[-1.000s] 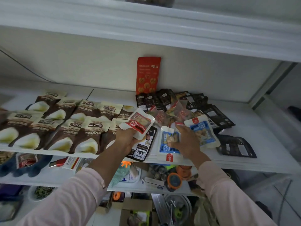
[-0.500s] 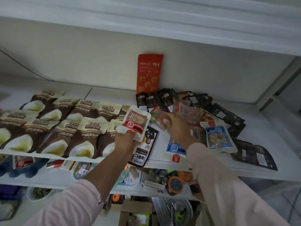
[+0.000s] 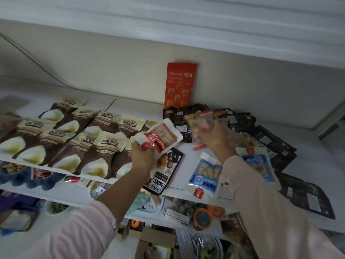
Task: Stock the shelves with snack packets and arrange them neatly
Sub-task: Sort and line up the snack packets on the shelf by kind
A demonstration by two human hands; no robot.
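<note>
Two snack packets are held above the white shelf [image 3: 317, 165]: a white packet with a red label [image 3: 160, 136] is gripped by the left hand [image 3: 142, 156], whose fingers [image 3: 147, 146] are curled shut around its lower corner, and a clear packet with red trim [image 3: 200, 121] is pinched at its lower part by the right hand [image 3: 212, 137], the fingers closed on it. Both packets are lifted clear of the shelf surface, the white one tilted, the clear one blurred. Under the left hand a black packet with white lettering [image 3: 164, 174] is laid at the front edge of the shelf, overhanging it slightly. Just to its right a blue-and-white packet [image 3: 204, 174] is laid flat, and a second blue-and-white packet [image 3: 259, 165] is partly covered by the right sleeve [image 3: 270, 212]. To the left, brown-and-cream packets [image 3: 78, 144] are set out in overlapping rows up to the shelf's front edge. Behind the hands a heap of black packets [image 3: 261, 139] is spread toward the right, and an orange-red packet [image 3: 180, 84] is stood upright against the back wall. A lower shelf [image 3: 61, 193] crowded with mixed goods is seen beneath, too blurred for the items to be told apart.
</note>
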